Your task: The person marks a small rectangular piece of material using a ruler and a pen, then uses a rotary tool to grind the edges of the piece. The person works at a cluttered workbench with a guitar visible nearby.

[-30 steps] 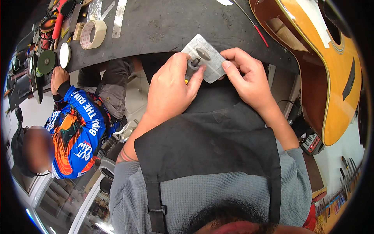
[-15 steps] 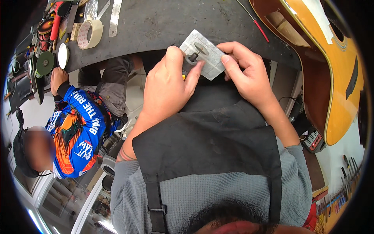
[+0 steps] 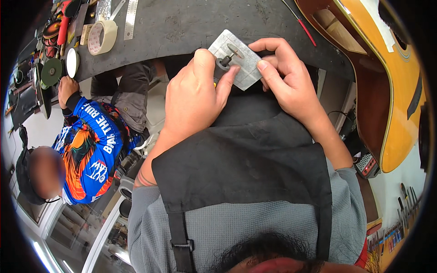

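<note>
My left hand (image 3: 193,88) is wrapped round a dark rotary tool (image 3: 223,63), whose body is mostly hidden in the grip. A thin round cutting disc (image 3: 235,50) sits on the tool's tip, over a square grey metal plate (image 3: 246,75) marked with faint lines. Whether the disc touches the plate I cannot tell. My right hand (image 3: 287,75) pinches the plate's right edge between thumb and fingers. Both hands are just in front of the dark workbench (image 3: 182,29), above my black apron (image 3: 246,168).
An acoustic guitar body (image 3: 403,132) lies at the right, with a red-handled thin tool (image 3: 307,34) near it. A tape roll (image 3: 108,37), a steel ruler (image 3: 130,20) and grinding tools (image 3: 51,73) crowd the bench's left. Another person (image 3: 91,150) sits at the left.
Both hands, with the rotary tool and the plate, have shifted slightly up toward the bench. Their grips look the same.
</note>
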The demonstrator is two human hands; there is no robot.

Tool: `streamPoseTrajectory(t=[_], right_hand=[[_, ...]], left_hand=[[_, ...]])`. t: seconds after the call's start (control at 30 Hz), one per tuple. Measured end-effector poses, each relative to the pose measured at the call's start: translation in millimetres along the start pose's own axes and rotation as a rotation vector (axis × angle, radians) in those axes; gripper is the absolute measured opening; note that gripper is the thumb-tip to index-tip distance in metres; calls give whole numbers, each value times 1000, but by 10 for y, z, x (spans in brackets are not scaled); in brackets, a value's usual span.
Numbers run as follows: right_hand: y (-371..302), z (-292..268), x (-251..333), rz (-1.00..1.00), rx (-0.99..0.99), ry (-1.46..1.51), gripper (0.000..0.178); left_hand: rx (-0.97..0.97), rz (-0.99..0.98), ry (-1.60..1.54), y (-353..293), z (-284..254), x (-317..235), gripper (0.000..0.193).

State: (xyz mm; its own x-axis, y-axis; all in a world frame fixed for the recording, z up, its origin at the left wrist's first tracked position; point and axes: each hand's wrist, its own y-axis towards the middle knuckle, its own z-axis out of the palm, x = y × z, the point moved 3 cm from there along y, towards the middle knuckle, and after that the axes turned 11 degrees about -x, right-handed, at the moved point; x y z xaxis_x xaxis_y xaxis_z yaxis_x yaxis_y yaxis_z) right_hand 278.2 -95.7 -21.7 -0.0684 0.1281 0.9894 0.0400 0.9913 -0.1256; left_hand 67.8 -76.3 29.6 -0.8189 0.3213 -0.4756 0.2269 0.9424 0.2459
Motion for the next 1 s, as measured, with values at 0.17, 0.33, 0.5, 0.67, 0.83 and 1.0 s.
streamPoseTrajectory(t=[0.17,0.33,0.5,0.67,0.83,1.0], right_hand=[[4,-14,12,-1,13,-21,28],[7,-19,6,-18,13,-26,28],[1,-24,8,-20,14,-19,27],[10,-34,24,-28,26,-43,27],[11,-27,22,-32,21,-40,27],[8,-32,30,-21,26,-54,27]], left_hand=[[-4,26,45,-1,3,-15,43],[-8,24,44,-13,15,-10,44],[-8,14,64,-12,27,-23,45],[-2,6,74,-10,28,-18,45],[1,11,82,-8,27,-11,46],[12,-4,80,-4,19,-18,45]])
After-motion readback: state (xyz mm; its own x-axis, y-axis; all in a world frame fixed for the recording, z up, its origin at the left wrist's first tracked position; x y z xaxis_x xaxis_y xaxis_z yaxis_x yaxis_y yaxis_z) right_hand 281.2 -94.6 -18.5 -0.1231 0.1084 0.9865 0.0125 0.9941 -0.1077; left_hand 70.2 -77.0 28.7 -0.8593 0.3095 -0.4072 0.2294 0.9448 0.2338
